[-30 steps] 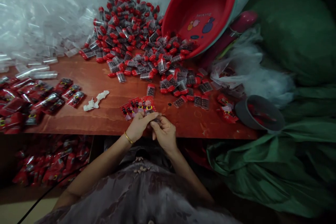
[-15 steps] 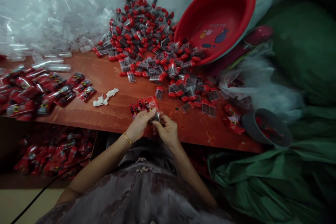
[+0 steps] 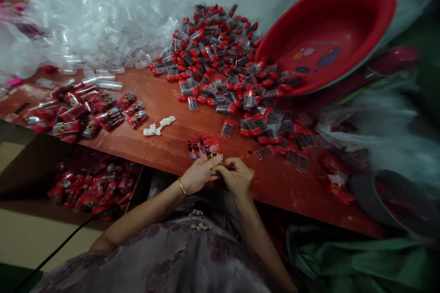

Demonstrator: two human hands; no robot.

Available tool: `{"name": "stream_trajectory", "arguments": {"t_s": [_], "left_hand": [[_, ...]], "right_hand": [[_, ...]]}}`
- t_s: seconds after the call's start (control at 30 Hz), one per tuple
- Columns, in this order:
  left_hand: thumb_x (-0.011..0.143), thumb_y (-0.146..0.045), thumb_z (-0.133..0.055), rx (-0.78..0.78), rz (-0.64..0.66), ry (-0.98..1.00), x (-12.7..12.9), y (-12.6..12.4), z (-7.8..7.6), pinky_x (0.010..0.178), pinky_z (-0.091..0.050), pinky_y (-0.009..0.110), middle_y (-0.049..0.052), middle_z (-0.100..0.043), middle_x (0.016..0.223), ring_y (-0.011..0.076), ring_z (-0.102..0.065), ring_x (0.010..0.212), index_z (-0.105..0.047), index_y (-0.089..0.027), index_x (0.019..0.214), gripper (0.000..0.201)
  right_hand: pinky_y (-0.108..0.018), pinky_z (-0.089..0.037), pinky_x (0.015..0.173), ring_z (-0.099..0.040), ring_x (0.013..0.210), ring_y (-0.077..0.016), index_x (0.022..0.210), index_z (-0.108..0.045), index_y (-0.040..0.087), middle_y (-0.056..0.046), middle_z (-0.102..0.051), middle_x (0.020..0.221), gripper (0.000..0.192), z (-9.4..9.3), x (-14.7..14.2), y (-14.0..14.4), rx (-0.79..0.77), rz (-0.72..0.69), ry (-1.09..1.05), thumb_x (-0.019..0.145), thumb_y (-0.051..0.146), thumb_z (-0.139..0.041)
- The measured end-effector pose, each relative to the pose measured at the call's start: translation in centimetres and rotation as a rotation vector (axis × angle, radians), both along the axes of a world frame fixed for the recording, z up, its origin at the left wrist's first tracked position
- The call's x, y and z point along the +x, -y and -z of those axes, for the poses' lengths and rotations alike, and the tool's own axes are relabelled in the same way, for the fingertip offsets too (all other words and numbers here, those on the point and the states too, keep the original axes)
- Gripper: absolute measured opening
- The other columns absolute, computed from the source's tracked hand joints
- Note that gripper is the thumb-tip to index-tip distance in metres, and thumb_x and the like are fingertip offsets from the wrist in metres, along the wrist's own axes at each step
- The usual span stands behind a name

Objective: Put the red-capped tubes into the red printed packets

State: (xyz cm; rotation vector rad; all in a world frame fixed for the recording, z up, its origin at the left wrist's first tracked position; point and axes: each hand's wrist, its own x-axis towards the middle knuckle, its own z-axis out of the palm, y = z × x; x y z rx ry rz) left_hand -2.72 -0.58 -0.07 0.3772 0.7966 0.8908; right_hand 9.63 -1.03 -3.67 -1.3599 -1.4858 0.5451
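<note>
Dark piece, glimpsed a half-second ago, now hidden where left hand [image 3: 197, 176] and right hand [image 3: 239, 176] meet by red packets [image 3: 212, 145]; cannot tell whether either pinches it, handling seemingly unfinished.

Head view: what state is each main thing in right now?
Left hand: fingers closed, contents hidden
Right hand: fingers closed, meeting the left hand
Red printed cards: overlapping
Red-capped tubes: heaped
Red basin: tilted, tubes at its lower rim
Red packets: loosely piled
Box below: open, holding red packets
White scrap: crumpled
</note>
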Motion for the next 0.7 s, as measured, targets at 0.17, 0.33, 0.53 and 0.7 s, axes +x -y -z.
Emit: {"name": "stream_trajectory", "arguments": {"t_s": [0.17, 0.33, 0.53, 0.7], "left_hand": [[0.046, -0.054, -0.082, -0.030, 0.046, -0.143, -0.5, -0.4, 0.4, 0.061, -0.052, 0.026, -0.001, -0.063, 0.060, 0.0104, -0.060, 0.054, -0.058, -0.015, 0.073, 0.053], [0.064, -0.054, -0.072, -0.035, -0.127, -0.348, -7.3, -3.3, -1.0, 0.069, -0.053, 0.033, 0.006, -0.070, 0.070, 0.0182, -0.067, 0.068, -0.058, -0.016, 0.076, 0.042], [0.095, -0.051, -0.007, 0.152, -0.696, -0.656, -22.5, -8.6, -3.8, 0.087, -0.046, 0.028, 0.001, -0.070, 0.098, 0.0116, -0.060, 0.103, -0.057, -0.015, 0.086, 0.062], [0.090, -0.055, -0.030, 0.301, -0.604, -0.963, -20.3, -8.3, -3.1, 0.086, -0.048, 0.041, 0.009, -0.062, 0.120, 0.0210, -0.061, 0.101, -0.051, -0.013, 0.115, 0.053]], "right_hand": [[-0.023, -0.043, 0.052, -0.055, 0.048, -0.0120, 0.061, -0.059, 0.021, 0.001, -0.062, 0.055, 0.030, 0.6, -0.5, -0.3, 0.034, -0.007, 0.212, 0.073, 0.048, -0.067], [-0.024, -0.043, 0.059, -0.058, 0.057, -0.0144, 0.076, -0.062, 0.020, -0.001, -0.063, 0.061, 0.031, 0.5, 2.0, -0.8, 0.039, 0.126, 0.437, 0.081, 0.050, -0.058], [-0.045, -0.042, 0.090, -0.052, 0.107, -0.0302, 0.116, -0.055, 0.008, -0.022, -0.058, 0.119, 0.045, 2.0, 8.7, -2.3, -0.027, 0.426, 0.734, 0.089, 0.042, -0.045], [-0.050, -0.036, 0.099, -0.043, 0.121, -0.0321, 0.120, -0.053, 0.008, -0.021, -0.051, 0.130, 0.045, 3.6, 8.7, -2.5, -0.040, 0.359, 0.796, 0.089, 0.039, -0.044]]}}
